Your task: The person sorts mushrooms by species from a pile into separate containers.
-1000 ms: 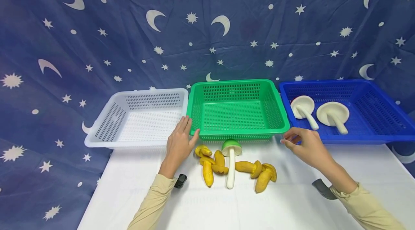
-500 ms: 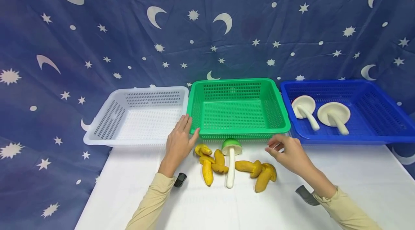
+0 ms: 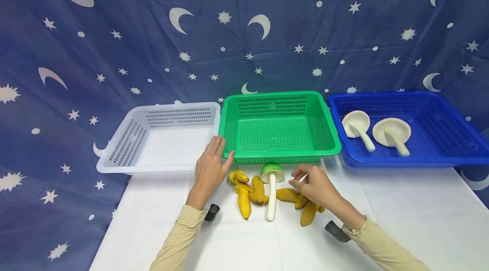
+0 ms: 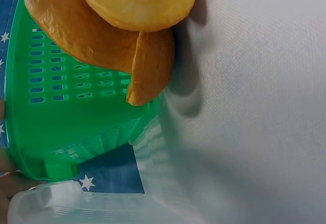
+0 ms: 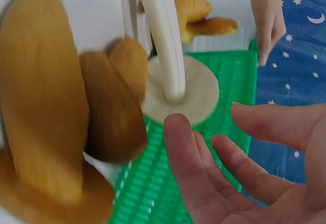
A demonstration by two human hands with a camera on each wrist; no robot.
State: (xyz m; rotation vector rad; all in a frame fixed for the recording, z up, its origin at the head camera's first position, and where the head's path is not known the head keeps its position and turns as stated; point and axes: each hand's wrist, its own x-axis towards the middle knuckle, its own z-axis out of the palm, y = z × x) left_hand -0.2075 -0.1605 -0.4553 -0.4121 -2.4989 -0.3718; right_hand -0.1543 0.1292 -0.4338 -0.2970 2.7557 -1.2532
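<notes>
In the head view, a toy mushroom with a green cap and white stem (image 3: 272, 196) lies in front of the green basket (image 3: 282, 153). Yellow-brown toy mushrooms lie on both sides of it, such as one at the left (image 3: 244, 204) and one at the right (image 3: 308, 213). My right hand (image 3: 315, 184) hovers over the right-hand ones, fingers loosely bent, thumb apart from the fingers, holding nothing. In the right wrist view the white stem (image 5: 165, 40) is just beyond the fingertips. My left hand (image 3: 209, 167) rests at the green basket's front left corner, fingers extended.
A white basket (image 3: 153, 168) stands at the left. The blue basket (image 3: 416, 161) at the right holds two pale-stemmed mushrooms (image 3: 392, 132), undersides up. A white cloth (image 3: 244, 245) covers the table. Behind hangs a dark blue curtain (image 3: 244, 16) with stars and moons.
My right hand has moved left, from beside the blue basket to above the right-hand yellow-brown mushrooms. My left hand has stayed at the green basket's corner.
</notes>
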